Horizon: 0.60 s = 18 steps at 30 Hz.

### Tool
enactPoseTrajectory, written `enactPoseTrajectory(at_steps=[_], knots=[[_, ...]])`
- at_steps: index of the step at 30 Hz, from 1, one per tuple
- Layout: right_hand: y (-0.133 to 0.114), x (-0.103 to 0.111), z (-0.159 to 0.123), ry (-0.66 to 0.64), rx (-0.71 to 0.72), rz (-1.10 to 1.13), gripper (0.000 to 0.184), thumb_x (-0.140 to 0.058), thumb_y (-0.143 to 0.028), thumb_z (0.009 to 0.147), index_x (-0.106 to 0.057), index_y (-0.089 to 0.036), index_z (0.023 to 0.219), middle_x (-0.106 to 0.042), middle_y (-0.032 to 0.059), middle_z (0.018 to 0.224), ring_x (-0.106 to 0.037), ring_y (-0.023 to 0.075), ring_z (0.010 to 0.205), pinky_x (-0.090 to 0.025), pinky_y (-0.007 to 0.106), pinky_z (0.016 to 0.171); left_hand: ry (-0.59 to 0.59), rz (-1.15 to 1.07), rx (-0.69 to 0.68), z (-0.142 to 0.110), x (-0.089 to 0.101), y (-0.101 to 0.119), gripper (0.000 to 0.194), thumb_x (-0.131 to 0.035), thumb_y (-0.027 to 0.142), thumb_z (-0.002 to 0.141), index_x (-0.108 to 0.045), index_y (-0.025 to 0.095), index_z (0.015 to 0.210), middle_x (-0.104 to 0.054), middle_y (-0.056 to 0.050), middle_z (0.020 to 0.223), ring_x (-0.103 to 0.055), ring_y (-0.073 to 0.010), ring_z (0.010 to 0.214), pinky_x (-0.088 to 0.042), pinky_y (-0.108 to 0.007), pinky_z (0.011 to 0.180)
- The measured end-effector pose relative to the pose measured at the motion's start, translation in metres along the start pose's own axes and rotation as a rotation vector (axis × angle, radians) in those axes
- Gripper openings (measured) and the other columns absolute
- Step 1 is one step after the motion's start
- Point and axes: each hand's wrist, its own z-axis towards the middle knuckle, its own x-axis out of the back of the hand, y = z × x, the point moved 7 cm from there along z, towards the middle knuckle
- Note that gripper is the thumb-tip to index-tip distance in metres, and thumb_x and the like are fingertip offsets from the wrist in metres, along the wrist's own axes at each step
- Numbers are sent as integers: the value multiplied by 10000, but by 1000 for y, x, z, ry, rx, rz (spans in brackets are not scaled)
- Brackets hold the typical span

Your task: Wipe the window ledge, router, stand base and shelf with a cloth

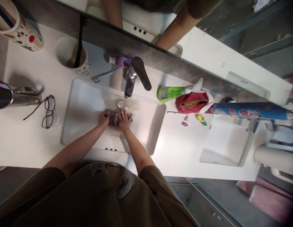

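Note:
A wet, grey-brown cloth (112, 117) lies bunched at the bottom of the white sink (77, 126), in shallow water. My left hand (104, 120) is closed on the cloth's left end. On its right end my right hand (124, 120) lies palm down, fingers spread. Just beyond the hands is a round drain plug (120, 103) under rippling water. The dark-handled faucet (130, 83) stands over the sink's far edge. How the cloth is folded beneath my right hand is hidden.
Left of the sink are eyeglasses (49, 112), a metal pitcher-like vessel (25, 96) and patterned cups (83, 67). A toothbrush (106, 75) lies behind. To the right are a green spray bottle (171, 93), red pouch (184, 102) and second sink (223, 143). A mirror (208, 53) runs along the back.

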Motion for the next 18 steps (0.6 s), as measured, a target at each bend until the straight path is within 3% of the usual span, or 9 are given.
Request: enactPoseTrajectory(at_steps=[1,4,7,10,12,14,16,18], knots=[[-2,-2,1,4,18,-17,449,-371,-366,1021,-508,-274,1438,-371,121,1587,-269,315,1473,-130,635,1154,42,18,9,0,6,-2,173,-731,245,693,-599,198,793,-700,-108,933,-619,-322,1144,-492,-407,918],[14,2,8,72,-131,-53,481,-337,-348,1029,-497,-184,1451,-345,175,1592,-299,336,1451,-186,608,1150,89,19,55,-2,14,-6,183,-748,253,673,-624,186,790,-696,-80,835,-659,-295,1030,-507,-379,857],[15,4,17,-23,-23,-11,412,-421,-302,999,-592,-191,1356,-404,172,1559,-361,333,1415,-277,560,1129,60,-23,77,-2,10,-5,237,-738,358,717,-662,192,868,-702,-55,810,-681,-248,944,-526,-337,784],[10,13,14,-5,-136,40,406,-390,-219,992,-596,-162,1337,-540,207,1427,-510,303,1287,-388,480,1063,-6,-78,95,-2,-2,-2,295,-701,444,771,-679,188,917,-712,-65,829,-696,-232,866,-546,-343,742],[-14,13,2,-10,-150,105,407,-349,-196,997,-607,-153,1308,-661,168,1252,-626,241,1105,-468,354,954,-67,-110,101,-6,-15,-2,320,-638,488,833,-690,181,908,-715,-85,842,-702,-235,827,-564,-370,727],[-52,9,-15,-52,-37,187,381,-338,-251,1013,-659,-184,1207,-733,84,1056,-676,186,932,-492,254,827,-115,-129,90,-16,-28,-4,360,-553,514,901,-701,187,920,-718,-101,887,-704,-244,852,-579,-403,749],[-82,9,-30,-70,61,258,385,-349,-335,1019,-712,-209,1034,-747,40,914,-690,169,847,-486,222,755,-131,-134,59,-30,-40,-8,384,-460,508,964,-698,212,1014,-711,-105,1012,-693,-240,951,-582,-423,811],[-89,13,-34,-74,65,262,376,-422,-392,989,-728,-222,852,-747,34,825,-698,177,815,-478,221,714,-146,-120,22,-43,-50,-12,374,-416,473,1000,-660,225,1136,-671,-104,1163,-660,-223,1045,-568,-425,879]])
